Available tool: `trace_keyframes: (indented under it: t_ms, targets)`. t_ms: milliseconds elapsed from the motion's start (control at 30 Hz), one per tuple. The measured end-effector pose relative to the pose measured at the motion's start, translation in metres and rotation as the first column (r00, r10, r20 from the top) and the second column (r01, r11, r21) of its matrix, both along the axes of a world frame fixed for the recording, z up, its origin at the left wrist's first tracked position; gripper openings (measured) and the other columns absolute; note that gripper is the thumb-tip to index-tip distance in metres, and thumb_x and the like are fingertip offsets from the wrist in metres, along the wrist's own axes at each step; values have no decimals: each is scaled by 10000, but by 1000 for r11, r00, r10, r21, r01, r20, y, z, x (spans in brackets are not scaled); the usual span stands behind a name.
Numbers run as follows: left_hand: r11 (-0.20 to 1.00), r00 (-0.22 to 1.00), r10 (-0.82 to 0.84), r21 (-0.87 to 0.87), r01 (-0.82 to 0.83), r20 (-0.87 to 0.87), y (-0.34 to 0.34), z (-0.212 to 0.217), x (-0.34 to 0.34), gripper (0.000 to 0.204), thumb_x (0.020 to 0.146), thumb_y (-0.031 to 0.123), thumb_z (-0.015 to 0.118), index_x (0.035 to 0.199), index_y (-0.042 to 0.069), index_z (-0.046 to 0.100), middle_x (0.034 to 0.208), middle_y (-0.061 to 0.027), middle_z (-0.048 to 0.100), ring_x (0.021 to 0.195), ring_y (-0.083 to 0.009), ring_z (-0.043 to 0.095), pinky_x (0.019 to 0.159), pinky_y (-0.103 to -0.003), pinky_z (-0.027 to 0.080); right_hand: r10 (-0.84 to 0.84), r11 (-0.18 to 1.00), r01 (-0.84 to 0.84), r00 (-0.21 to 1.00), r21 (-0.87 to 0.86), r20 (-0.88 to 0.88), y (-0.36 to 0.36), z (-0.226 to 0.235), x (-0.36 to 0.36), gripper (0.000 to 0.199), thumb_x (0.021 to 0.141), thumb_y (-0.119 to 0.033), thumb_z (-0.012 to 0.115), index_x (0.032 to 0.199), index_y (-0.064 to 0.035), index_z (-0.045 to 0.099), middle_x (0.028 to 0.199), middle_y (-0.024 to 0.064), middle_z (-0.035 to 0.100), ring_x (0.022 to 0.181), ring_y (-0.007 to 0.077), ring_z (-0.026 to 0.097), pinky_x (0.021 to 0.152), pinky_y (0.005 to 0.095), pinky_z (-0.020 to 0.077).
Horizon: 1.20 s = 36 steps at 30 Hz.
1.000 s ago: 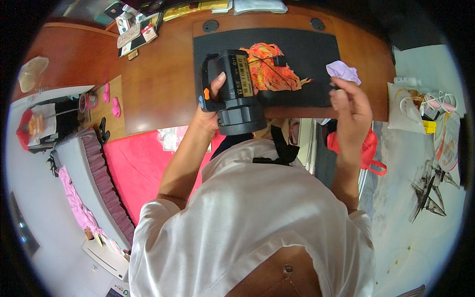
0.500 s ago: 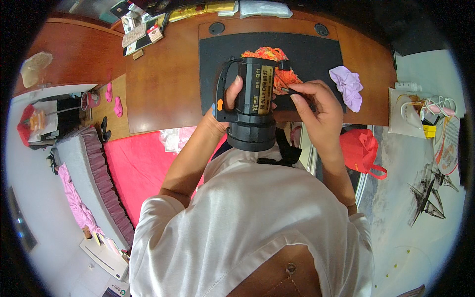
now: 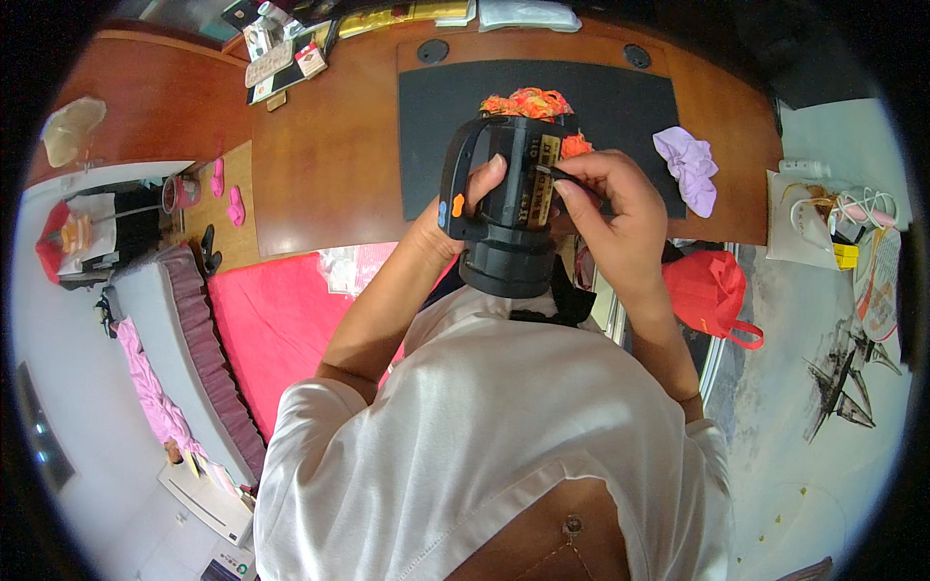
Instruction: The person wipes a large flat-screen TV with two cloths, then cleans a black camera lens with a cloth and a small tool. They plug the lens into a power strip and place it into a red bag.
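Observation:
A black handheld searchlight (image 3: pixel 506 259) with a side handle, orange and blue buttons and a gold label is held up over the desk's near edge. My left hand (image 3: pixel 481 184) grips it, the thumb coming through beside the handle; its other fingers are mostly hidden. My right hand (image 3: pixel 623 201) pinches a thin black cable plug (image 3: pixel 548 171) with a metal tip between thumb and fingers. That tip lies right in front of the label side; whether it touches the body I cannot tell. Behind the searchlight, an orange patterned cloth (image 3: pixel 528 102) lies crumpled on a black mat (image 3: pixel 436 107).
The wooden desk (image 3: pixel 325 165) spans the far side. A lilac cloth (image 3: pixel 686 169) lies at its right, with boxes and small items (image 3: pixel 281 63) at the back left. A red bag (image 3: pixel 707 295) is below on the right, and a white bag (image 3: pixel 794 218) holds cables.
The searchlight has turned slightly, its label angled further to the right. My right hand has brought the plug leftward to the label side. The whole view has shifted a little.

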<state>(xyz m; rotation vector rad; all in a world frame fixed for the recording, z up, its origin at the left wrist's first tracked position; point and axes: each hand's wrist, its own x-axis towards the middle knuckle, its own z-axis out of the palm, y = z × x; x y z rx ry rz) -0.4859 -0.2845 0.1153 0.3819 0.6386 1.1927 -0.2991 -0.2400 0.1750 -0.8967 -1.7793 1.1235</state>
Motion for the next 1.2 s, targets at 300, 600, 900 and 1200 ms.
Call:
trace_keyframes:
  t_ms: [300,600,900,1200]
  targets:
    - [1000,999,5,-24,-4,41,-6,2,-2,621,872,438,734,1316,40,560,1190,-137,662,1059,-244,678,907,-401,586,72,997,-75,995,34,74,-13,12,-9,159,804,-40,737,952,-48,679,882,83,623,773,230,624,652,333,493]
    - [983,1000,14,-180,-17,-20,-14,-5,-8,513,920,454,671,1230,49,614,1100,-148,687,981,-255,692,858,-404,595,168,975,-182,979,127,117,-23,10,-22,189,808,-58,734,975,-60,646,906,98,617,846,300,610,761,388,489]
    - [979,995,90,-188,-79,52,-15,5,-2,322,950,366,669,1069,68,645,915,-51,676,774,-143,666,672,-313,579,209,961,-231,967,154,147,-28,8,-37,264,786,-41,734,1040,-81,674,921,91,614,895,311,607,800,403,481]
    - [994,992,-13,-110,28,129,-12,7,-7,166,992,233,619,1062,85,647,936,-30,670,851,-119,650,764,-297,567,242,953,-256,965,163,101,-22,2,-33,226,744,29,736,942,-60,673,934,76,609,850,239,618,727,335,506]
